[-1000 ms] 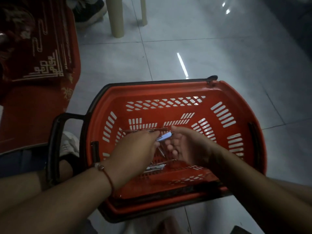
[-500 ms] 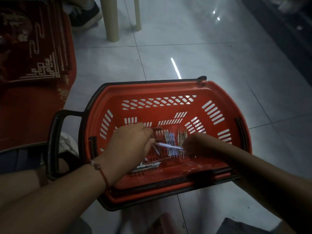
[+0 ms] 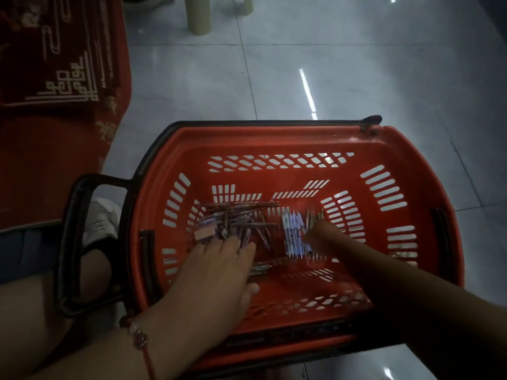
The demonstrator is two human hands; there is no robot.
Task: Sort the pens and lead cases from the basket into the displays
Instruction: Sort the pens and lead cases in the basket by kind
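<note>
Red slotted plastic forms a shopping basket (image 3: 315,138) with black handles, seen from the head camera on a glossy grey tiled floor. On its bottom, a loose tangle of thin dark pens (image 3: 241,218) lies toward the left wall; a tidier row of white-and-blue pens (image 3: 293,231) lies near the middle. A small flat pinkish lead case (image 3: 204,233) sits at the tangle's near left edge. The left hand (image 3: 219,270) rests flat, fingers straight and close together, tips touching the tangle. The right hand (image 3: 319,237) is blurred beside the row; its fingers cannot be told. The step looks like gathering pens; next, a firm pinch and lift.
</note>
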